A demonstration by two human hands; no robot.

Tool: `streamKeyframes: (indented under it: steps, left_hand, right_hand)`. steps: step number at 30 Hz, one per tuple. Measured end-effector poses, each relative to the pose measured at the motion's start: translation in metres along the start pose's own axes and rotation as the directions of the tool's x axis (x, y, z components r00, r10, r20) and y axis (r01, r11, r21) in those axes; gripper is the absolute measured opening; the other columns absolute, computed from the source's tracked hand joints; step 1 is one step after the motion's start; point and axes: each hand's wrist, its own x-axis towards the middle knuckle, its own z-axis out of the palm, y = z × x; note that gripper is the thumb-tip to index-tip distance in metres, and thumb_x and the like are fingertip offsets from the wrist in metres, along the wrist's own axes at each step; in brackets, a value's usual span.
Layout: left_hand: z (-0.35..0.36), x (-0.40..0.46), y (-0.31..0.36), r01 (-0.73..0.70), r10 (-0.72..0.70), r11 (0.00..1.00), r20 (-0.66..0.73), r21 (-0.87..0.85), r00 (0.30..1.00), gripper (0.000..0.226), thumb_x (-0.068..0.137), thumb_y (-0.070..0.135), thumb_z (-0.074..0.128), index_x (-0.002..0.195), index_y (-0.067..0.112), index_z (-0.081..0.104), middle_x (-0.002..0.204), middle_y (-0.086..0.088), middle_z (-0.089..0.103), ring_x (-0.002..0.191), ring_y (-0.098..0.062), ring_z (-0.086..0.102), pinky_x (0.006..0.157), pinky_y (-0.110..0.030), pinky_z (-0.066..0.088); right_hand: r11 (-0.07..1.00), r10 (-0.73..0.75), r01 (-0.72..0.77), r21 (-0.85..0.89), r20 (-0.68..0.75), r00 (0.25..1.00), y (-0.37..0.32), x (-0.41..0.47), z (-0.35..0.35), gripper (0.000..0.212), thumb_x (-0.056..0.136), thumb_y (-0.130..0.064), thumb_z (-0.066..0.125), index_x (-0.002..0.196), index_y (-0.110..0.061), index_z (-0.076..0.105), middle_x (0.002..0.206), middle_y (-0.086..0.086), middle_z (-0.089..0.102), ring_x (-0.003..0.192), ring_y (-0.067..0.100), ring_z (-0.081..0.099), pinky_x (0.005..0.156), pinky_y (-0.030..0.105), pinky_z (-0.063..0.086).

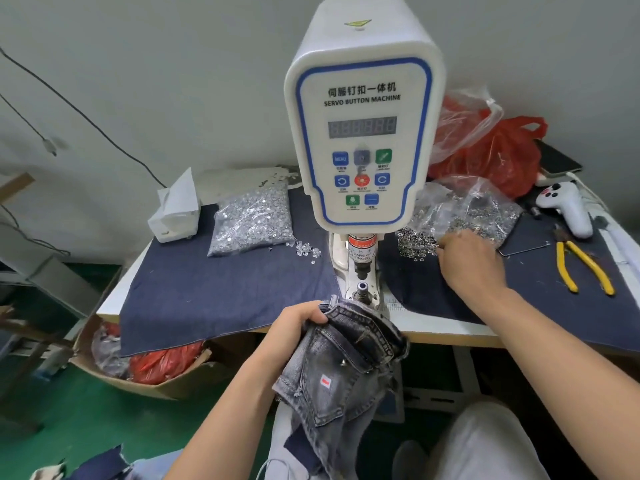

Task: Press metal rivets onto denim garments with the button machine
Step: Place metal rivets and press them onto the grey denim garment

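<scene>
The white servo button machine (363, 133) stands at the table's middle, its lower die (362, 288) bare under the punch. My left hand (294, 323) grips the waistband of grey denim jeans (346, 368), which hang off the table's front edge just below the die. My right hand (467, 258) reaches into the loose pile of metal rivets (415, 244) right of the machine, fingertips curled among them. Whether a rivet sits between the fingers is hidden.
A clear bag of silver caps (252, 220) and a tissue box (176, 209) lie left on the dark denim cloth (207, 292). An opened rivet bag (474, 209), red bags (491, 154), yellow pliers (585, 268), a white handheld device (568, 206) sit right. A cardboard box (156, 372) is below.
</scene>
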Motion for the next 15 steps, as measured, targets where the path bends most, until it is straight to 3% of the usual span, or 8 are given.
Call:
streamKeyframes:
  steps: [2, 4, 5, 7, 8, 10, 12, 15]
  left_hand:
    - [-0.001, -0.004, 0.003, 0.002, -0.003, 1.0, -0.041, -0.023, 0.999, 0.041, 0.068, 0.013, 0.055, 0.103, -0.004, 0.068, 0.095, -0.021, 0.072, 0.081, -0.032, 0.07, 0.085, -0.038, 0.054]
    - [-0.006, -0.015, 0.012, -0.007, -0.01, 0.992, 0.142, 0.122, 0.99, 0.031, 0.054, 0.011, 0.057, 0.085, 0.012, 0.055, 0.085, -0.006, 0.061, 0.072, -0.017, 0.058, 0.071, -0.025, 0.047]
    - [-0.012, -0.015, 0.007, 0.007, -0.027, 0.992, 0.163, 0.123, 0.986, 0.033, 0.05, 0.009, 0.051, 0.081, 0.018, 0.049, 0.085, 0.0, 0.053, 0.072, -0.013, 0.05, 0.069, -0.021, 0.043]
    - [-0.009, -0.021, 0.01, -0.011, 0.006, 0.971, 0.024, 0.24, 1.0, 0.036, 0.047, 0.014, 0.065, 0.08, 0.002, 0.056, 0.086, -0.012, 0.057, 0.078, -0.022, 0.056, 0.08, -0.026, 0.048]
    - [-0.007, -0.021, 0.008, 0.004, 0.006, 0.989, -0.066, 0.151, 0.998, 0.051, 0.057, 0.029, 0.074, 0.088, -0.009, 0.062, 0.089, -0.021, 0.063, 0.083, -0.03, 0.061, 0.089, -0.035, 0.05]
    - [-0.008, -0.022, -0.003, -0.043, 0.042, 0.999, -0.125, -0.007, 0.991, 0.056, 0.076, 0.059, 0.065, 0.086, 0.003, 0.067, 0.086, -0.018, 0.066, 0.079, -0.03, 0.063, 0.091, -0.045, 0.046]
    - [-0.014, -0.018, -0.005, -0.093, 0.133, 0.984, -0.276, 0.153, 0.952, 0.052, 0.08, 0.069, 0.062, 0.064, 0.019, 0.061, 0.072, -0.002, 0.065, 0.068, -0.021, 0.061, 0.083, -0.04, 0.044]
    - [-0.015, -0.016, 0.003, -0.176, 0.351, 0.874, -0.339, 0.452, 0.873, 0.061, 0.099, 0.058, 0.058, 0.064, 0.01, 0.047, 0.063, 0.009, 0.052, 0.061, -0.013, 0.048, 0.069, -0.033, 0.037]
  right_hand:
    - [0.998, -0.011, 0.01, -0.065, -0.006, 1.0, -0.001, 0.002, 0.004, 0.023, 0.102, -0.026, 0.06, 0.109, -0.008, 0.073, 0.105, 0.016, 0.061, 0.097, 0.044, 0.064, 0.076, 0.046, 0.053]
    - [0.989, -0.065, 0.059, -0.137, -0.037, 0.997, -0.004, 0.001, 0.005, 0.017, 0.101, -0.019, 0.06, 0.105, -0.008, 0.073, 0.098, 0.014, 0.062, 0.089, 0.04, 0.065, 0.069, 0.042, 0.051]
    - [0.983, -0.089, 0.08, -0.166, -0.046, 0.995, -0.005, 0.0, 0.005, 0.014, 0.099, -0.013, 0.059, 0.102, -0.008, 0.072, 0.094, 0.013, 0.062, 0.085, 0.038, 0.066, 0.064, 0.04, 0.047]
    - [0.98, -0.097, 0.087, -0.181, -0.046, 0.994, -0.007, 0.0, 0.004, 0.012, 0.095, -0.002, 0.057, 0.097, -0.005, 0.069, 0.088, 0.013, 0.063, 0.079, 0.038, 0.067, 0.06, 0.037, 0.04]
    - [0.981, -0.096, 0.088, -0.175, -0.041, 0.994, -0.007, 0.001, 0.004, 0.014, 0.093, 0.001, 0.055, 0.095, -0.004, 0.068, 0.087, 0.014, 0.064, 0.079, 0.038, 0.067, 0.059, 0.037, 0.039]
    - [0.983, -0.096, 0.09, -0.158, -0.034, 0.995, -0.006, 0.003, 0.003, 0.015, 0.09, 0.005, 0.053, 0.092, -0.003, 0.066, 0.087, 0.015, 0.065, 0.08, 0.039, 0.068, 0.059, 0.039, 0.042]
    - [0.988, -0.075, 0.07, -0.139, -0.03, 0.997, -0.007, 0.004, 0.002, 0.015, 0.089, 0.006, 0.052, 0.091, -0.002, 0.065, 0.09, 0.016, 0.066, 0.082, 0.04, 0.069, 0.061, 0.039, 0.042]
    - [0.999, -0.04, 0.037, -0.039, -0.061, 0.997, -0.01, 0.005, 0.0, 0.01, 0.089, 0.001, 0.052, 0.089, -0.002, 0.061, 0.088, 0.019, 0.065, 0.081, 0.043, 0.068, 0.062, 0.04, 0.04]
